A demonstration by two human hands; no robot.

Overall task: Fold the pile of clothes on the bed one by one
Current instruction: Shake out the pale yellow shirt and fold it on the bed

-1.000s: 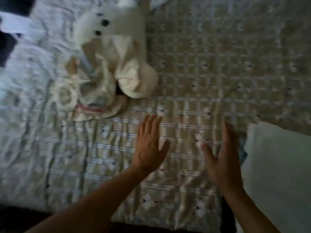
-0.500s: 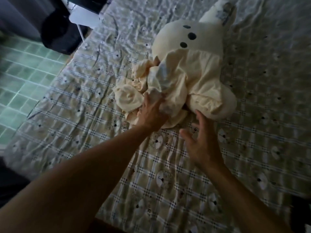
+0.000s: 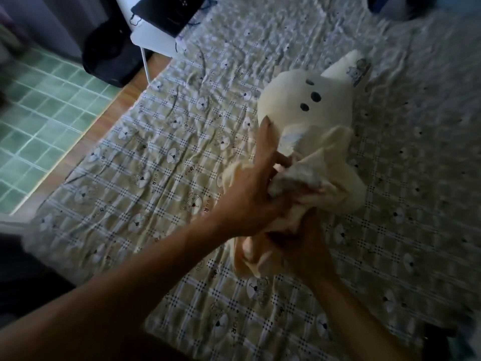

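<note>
Since half a second ago: the right hand, then spread and hovering over the sheet, has closed in under the pile of clothes. The near edge of the pile has been pulled up and toward the person.

Left hand: on the pile's left side. Index finger straight, pointing away. The other fingers and thumb are curled round a wad of pale cloth. Some motion blur here.

Right hand: below and just right of the left, dim. Fingers are curled into a cream fold that hangs down between the two hands.

Pile of clothes: cream and whitish, crumpled, on the bed right of centre. It leans against a cream cushion with three dark dots, which lies just beyond it.

Bed: wrinkled checked sheet with small bear prints.

Surroundings: green tiled floor off the bed's left edge. A black bag stands beside a white table at the top, with a black laptop on it.
</note>
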